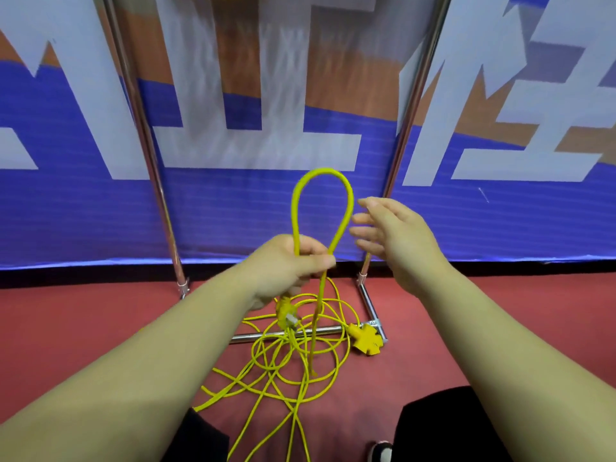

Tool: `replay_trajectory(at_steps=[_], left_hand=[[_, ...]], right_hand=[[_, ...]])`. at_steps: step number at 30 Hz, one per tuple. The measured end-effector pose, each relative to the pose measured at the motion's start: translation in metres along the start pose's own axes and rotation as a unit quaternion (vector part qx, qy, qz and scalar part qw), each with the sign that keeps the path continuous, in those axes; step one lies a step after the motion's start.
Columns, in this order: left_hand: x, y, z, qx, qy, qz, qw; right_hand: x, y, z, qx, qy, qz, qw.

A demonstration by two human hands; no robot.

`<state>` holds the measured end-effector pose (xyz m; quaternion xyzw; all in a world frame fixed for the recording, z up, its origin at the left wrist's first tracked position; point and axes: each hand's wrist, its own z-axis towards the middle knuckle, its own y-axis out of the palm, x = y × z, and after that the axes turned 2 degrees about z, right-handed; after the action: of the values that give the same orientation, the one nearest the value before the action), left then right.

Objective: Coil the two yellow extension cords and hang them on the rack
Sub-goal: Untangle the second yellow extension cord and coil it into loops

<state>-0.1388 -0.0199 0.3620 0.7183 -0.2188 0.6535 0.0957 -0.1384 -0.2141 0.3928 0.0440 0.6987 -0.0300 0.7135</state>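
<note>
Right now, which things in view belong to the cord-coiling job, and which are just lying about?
Belongs to the job:
- yellow extension cord, one loop raised, the rest tangled on the floor
- its socket end
- left hand, gripping the loop
- right hand, open beside the loop
- metal rack

Just there:
- printed banner
- red floor
- shoe

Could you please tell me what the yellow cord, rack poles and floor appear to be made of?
The cord: likely a rubber or plastic jacket, matte yellow; it bends into a smooth loop. The rack poles: metal, probably polished steel or chrome; they show bright mirror-like streaks. The floor: possibly rubber or vinyl sheet, matte red with no glare.
</note>
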Motion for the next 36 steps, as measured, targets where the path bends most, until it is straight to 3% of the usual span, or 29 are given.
replay_trajectory(at_steps=[3,5,8,10,14,20,25,30,33,36], left_hand=[[0.012,-0.023,0.001,0.063,0.033,-0.144,0.987],[0.016,-0.039,0.002,0.103,0.038,-0.21,0.971],[0.016,-0.051,0.003,0.142,0.033,-0.283,0.948],[0.015,-0.055,0.005,0.151,0.026,-0.31,0.938],[0.016,-0.059,0.004,0.139,0.017,-0.339,0.93],[0.017,-0.06,0.0,0.135,0.016,-0.363,0.922],[0.015,-0.072,0.0,0.208,-0.012,-0.378,0.902],[0.004,-0.087,-0.002,0.251,-0.044,-0.362,0.897],[0.003,-0.086,-0.004,0.239,-0.033,-0.316,0.918],[0.008,-0.079,-0.008,0.193,0.009,-0.278,0.941]], right_hand=[[0.018,0.003,0.008,-0.115,0.102,-0.038,0.987],[0.037,0.012,0.011,-0.197,0.126,-0.1,0.967],[0.06,0.027,0.01,-0.29,0.105,-0.154,0.939],[0.066,0.034,0.009,-0.311,0.075,-0.198,0.926],[0.065,0.041,0.012,-0.267,0.007,-0.281,0.922],[0.072,0.049,0.013,-0.29,0.001,-0.234,0.928],[0.065,0.049,0.011,-0.261,0.013,-0.17,0.95],[0.058,0.045,0.019,-0.098,0.039,-0.032,0.994],[0.052,0.037,0.023,-0.001,0.021,-0.028,0.999],[0.051,0.031,0.023,0.027,0.011,-0.067,0.997]])
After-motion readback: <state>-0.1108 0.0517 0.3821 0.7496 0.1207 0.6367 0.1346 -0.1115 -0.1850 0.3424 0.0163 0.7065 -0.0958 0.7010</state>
